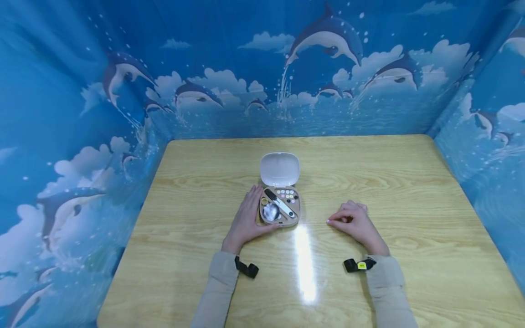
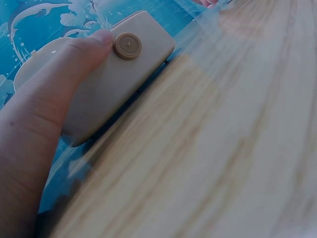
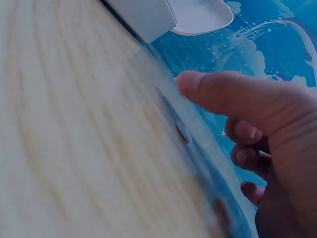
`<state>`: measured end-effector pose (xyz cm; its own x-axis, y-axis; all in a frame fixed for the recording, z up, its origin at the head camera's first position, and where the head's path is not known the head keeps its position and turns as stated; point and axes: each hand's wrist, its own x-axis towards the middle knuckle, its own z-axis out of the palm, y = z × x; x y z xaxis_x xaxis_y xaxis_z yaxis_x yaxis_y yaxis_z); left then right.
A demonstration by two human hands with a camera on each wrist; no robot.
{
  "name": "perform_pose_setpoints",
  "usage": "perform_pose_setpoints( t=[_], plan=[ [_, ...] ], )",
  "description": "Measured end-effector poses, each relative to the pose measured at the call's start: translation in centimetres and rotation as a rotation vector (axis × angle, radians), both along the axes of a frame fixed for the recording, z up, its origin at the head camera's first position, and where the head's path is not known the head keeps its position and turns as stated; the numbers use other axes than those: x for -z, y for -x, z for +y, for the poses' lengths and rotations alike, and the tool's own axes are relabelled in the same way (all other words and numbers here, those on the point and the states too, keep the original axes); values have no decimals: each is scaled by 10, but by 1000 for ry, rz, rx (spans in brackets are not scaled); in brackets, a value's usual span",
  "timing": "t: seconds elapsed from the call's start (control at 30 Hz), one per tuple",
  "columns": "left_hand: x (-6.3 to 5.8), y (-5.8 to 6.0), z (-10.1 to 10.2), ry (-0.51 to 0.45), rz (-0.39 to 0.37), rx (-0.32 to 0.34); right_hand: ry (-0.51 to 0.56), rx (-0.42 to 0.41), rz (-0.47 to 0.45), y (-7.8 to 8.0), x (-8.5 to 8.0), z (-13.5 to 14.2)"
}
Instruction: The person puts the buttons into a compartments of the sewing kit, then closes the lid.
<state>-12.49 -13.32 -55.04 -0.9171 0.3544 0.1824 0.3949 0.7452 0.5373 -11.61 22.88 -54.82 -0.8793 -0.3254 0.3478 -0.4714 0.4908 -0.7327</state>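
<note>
A small beige sewing kit box (image 1: pixel 297 214) stands on the table with its white lid (image 1: pixel 280 169) raised. It contains a black-and-white tool (image 1: pixel 285 208), a shiny round silver piece (image 1: pixel 270 212), a gold ring-like piece (image 1: pixel 264 200) and several small round pieces (image 1: pixel 289 195) in white, yellow and black. My left hand (image 1: pixel 247 216) grips the box's near left corner, fingers along the side. Its thumb (image 2: pixel 84 52) presses the front beside a round button catch (image 2: pixel 128 46). Right of the box, my right hand (image 1: pixel 354 223) pinches a small white object (image 1: pixel 327 222) just above the table; its kind is unclear.
The wood-grain table (image 1: pixel 184 182) is glossy, with a bright light reflection in front of the box. A blue curtain (image 1: pixel 229 68) with dolphins surrounds it on the back and sides. Dark straps (image 1: pixel 248 269) with wrist cameras sit over both sleeves.
</note>
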Motion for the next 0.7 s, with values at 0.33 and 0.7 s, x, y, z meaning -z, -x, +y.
perform_pose_setpoints(
  t=[0.33,0.7],
  plan=[
    [-1,-1,0,4,-9,-6,-1,2,2,4,-13,-6],
    [-2,-1,1,7,-13,-12,-2,-4,13,17,-31,-22]
  ],
)
